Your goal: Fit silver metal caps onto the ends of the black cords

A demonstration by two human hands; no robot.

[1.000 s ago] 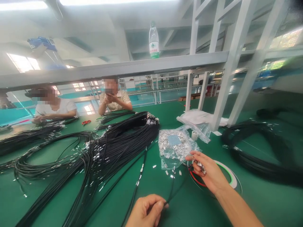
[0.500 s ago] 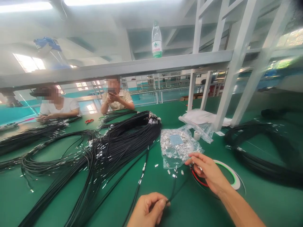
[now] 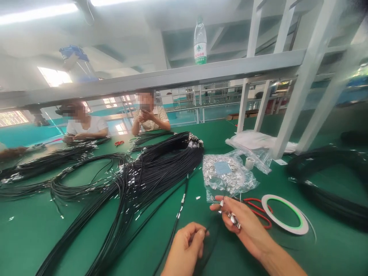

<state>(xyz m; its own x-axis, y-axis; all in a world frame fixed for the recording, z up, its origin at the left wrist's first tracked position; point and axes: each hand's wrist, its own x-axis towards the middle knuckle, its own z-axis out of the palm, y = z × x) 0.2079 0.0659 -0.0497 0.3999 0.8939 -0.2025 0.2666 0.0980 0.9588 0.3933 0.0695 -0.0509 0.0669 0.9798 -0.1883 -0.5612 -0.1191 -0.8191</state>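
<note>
My left hand (image 3: 186, 245) pinches a thin black cable (image 3: 207, 230) near its end, low in the middle of the head view. Facing it from the right, my right hand (image 3: 244, 222) has a small silver metal clip (image 3: 221, 204) between thumb and forefinger. Several more metal clips (image 3: 234, 220) lie tucked under its curled fingers. Just beyond is a clear plastic bag (image 3: 211, 194) full of such clips, with a blue label on it. One loose clip (image 3: 198, 197) lies on the green table left of the bag.
Bundles of black cables (image 3: 161, 165) cover the left and middle. Red-handled scissors (image 3: 266, 224) and a white-and-green tape ring (image 3: 304, 228) lie right of my hand. A cable coil (image 3: 324, 195) sits far right. A metal shelf frame (image 3: 172, 76) spans above. Two people sit opposite.
My right hand has drawn back from beside the bag toward the left hand, with clips in it, uncovering the red handles. The view has shifted a little left.
</note>
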